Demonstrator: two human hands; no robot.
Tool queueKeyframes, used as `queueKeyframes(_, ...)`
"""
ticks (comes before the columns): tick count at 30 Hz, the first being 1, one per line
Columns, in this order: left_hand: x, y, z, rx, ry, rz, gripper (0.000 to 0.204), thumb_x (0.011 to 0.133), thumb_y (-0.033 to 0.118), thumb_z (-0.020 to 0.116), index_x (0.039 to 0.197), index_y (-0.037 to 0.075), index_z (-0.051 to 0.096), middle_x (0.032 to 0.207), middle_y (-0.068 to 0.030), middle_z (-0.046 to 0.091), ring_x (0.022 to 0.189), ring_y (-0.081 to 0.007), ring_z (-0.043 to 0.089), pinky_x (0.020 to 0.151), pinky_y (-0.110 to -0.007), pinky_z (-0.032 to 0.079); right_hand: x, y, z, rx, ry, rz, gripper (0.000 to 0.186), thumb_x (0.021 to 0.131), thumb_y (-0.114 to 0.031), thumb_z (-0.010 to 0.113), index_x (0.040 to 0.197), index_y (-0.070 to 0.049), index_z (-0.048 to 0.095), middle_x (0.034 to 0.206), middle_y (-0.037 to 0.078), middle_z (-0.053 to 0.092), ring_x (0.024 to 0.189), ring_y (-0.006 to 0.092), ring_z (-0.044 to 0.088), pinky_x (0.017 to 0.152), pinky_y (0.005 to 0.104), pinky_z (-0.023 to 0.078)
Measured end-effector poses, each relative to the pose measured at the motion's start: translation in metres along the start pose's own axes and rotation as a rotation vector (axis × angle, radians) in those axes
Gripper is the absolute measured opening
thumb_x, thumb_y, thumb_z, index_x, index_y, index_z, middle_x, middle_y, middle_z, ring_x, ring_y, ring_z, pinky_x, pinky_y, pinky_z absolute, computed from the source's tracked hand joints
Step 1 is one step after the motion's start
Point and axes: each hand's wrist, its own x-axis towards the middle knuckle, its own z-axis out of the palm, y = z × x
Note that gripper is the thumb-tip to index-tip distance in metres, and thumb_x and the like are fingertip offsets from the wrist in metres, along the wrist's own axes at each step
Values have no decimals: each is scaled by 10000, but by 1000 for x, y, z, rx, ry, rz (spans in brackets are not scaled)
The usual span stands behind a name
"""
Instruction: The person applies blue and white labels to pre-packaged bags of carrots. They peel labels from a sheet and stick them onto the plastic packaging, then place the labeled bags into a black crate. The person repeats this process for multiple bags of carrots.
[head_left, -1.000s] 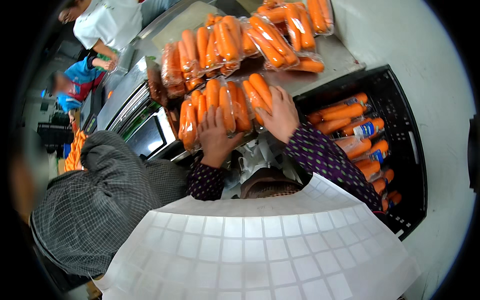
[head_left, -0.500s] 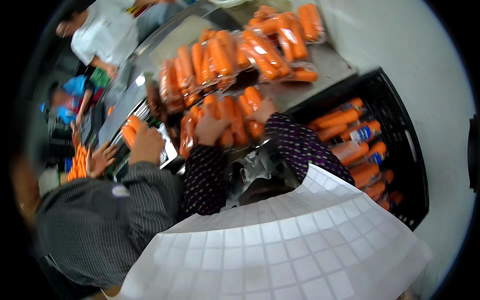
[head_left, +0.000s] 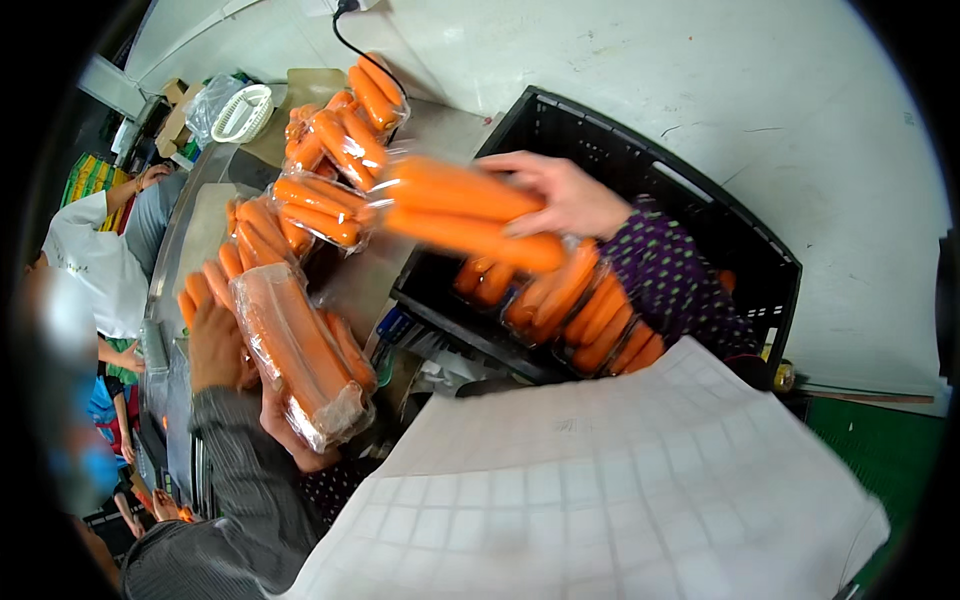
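Observation:
My right hand (head_left: 572,200) grips one end of a clear-wrapped pack of carrots (head_left: 455,215), blurred by motion, above the near left part of a black plastic crate (head_left: 660,165). Low on the left, my left hand (head_left: 290,425) is closed around the edge of a second wrapped pack of carrots (head_left: 300,345), tilted with its underside toward me; the pack hides some of the fingers. Inside the crate several carrot packs (head_left: 600,315) lie in a row. More wrapped carrots (head_left: 325,205) are heaped on the metal table.
A co-worker's hand (head_left: 215,345) in a grey striped sleeve reaches in beside my left hand. A large white sheet (head_left: 600,480) covers the near foreground. Behind the crate stands a pale wall (head_left: 620,70). A white basket (head_left: 243,113) sits at the table's far end.
Both hands were on the carrot packs at the table. Now each has a pack lifted, the right one carried over to the crate. The view has turned toward the right.

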Motion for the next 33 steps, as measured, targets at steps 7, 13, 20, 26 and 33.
queueKeyframes(7, -30, 13, 87, -70, -198, -17, 579, 815, 165, 585, 1344, -3, 423, 1251, -151, 543, 1098, -250, 563, 938, -359, 462, -53, 146, -121, 15, 257, 330, 703, 727, 11, 757, 1361, 0, 451, 1245, 113, 579, 1089, 143, 551, 935, 278, 452)
queueKeyframes(13, -48, -6, 163, -31, -317, -45, 611, 820, 203, 576, 1371, 1, 406, 1272, -152, 538, 1123, -250, 556, 960, -369, 452, -33, 155, -95, -1090, 373, 334, 565, 830, -227, 683, 1342, -82, 494, 1124, 149, 627, 1035, 302, 616, 893, 379, 499)
queueKeyframes(20, -80, -89, 276, 330, -828, 370, 934, 788, 127, 738, 1476, -18, 124, 1357, -217, 423, 1229, -277, 468, 990, -372, 422, -75, 15, -31, 162, 318, 233, 483, 870, -201, 696, 1264, 8, 510, 1045, 43, 632, 942, 98, 587, 844, 252, 481)
queueKeyframes(26, -92, -120, 275, 493, -1281, 235, 615, 805, 137, 746, 1305, -48, 440, 1179, -176, 563, 1092, -242, 550, 923, -329, 450, -194, 46, -135, -17, 299, 490, 342, 871, -150, 681, 1162, 16, 615, 1016, 27, 653, 890, 86, 574, 811, 264, 478)
queueKeyframes(33, -101, -110, 227, 566, -1104, -118, 373, 829, 32, 698, 1181, -24, 586, 1056, -96, 653, 926, -139, 611, 817, -267, 490, -261, 138, -194, -556, 96, 668, 391, 917, -373, 600, 1011, 1, 668, 782, 70, 645, 748, 114, 552, 702, 293, 460)
